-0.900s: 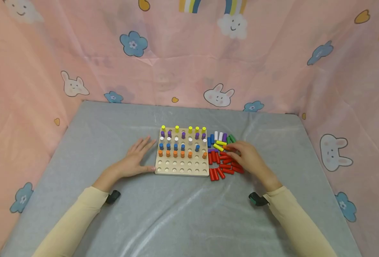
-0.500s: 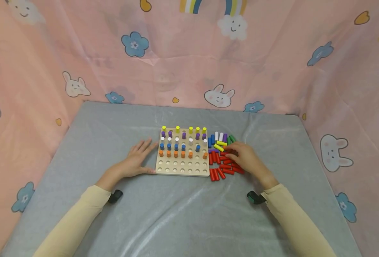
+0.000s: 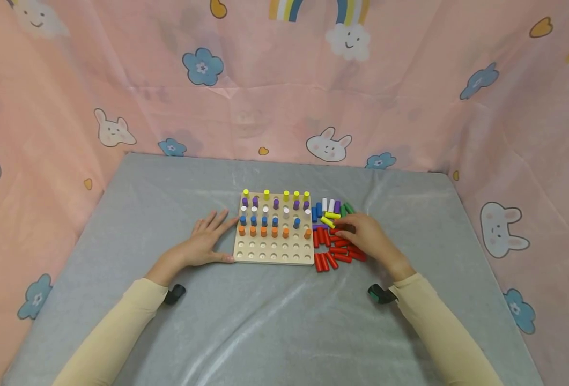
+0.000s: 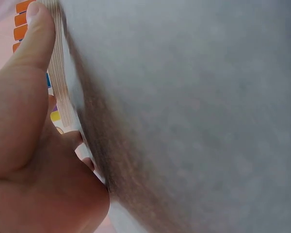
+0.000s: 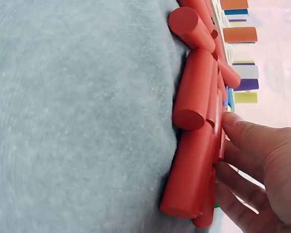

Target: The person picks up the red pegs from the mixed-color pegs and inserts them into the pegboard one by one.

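Observation:
A wooden pegboard (image 3: 274, 250) carries rows of yellow, purple, white, blue and orange pegs (image 3: 263, 231); its two near rows of holes are bare. My left hand (image 3: 202, 241) lies spread at the board's left side, thumb at the near corner and fingertips by the left edge. In the left wrist view the thumb (image 4: 36, 41) rests along the board's side. My right hand (image 3: 368, 236) reaches over loose pegs right of the board. Its thumb and index finger are apart, beside a yellow peg (image 3: 327, 221) and red pegs (image 3: 342, 257). The red pegs partly hide the fingertips in the right wrist view.
Loose blue pegs (image 3: 319, 208), white pegs (image 3: 331, 206), a purple peg (image 3: 337, 206) and green pegs (image 3: 349, 208) lie behind the red ones. Grey cloth (image 3: 265, 327) covers the table. A pink patterned curtain (image 3: 245, 123) stands around it.
My right hand has shifted slightly left over the loose pegs, and an orange peg by its fingertips is now out of sight. The left hand has barely moved.

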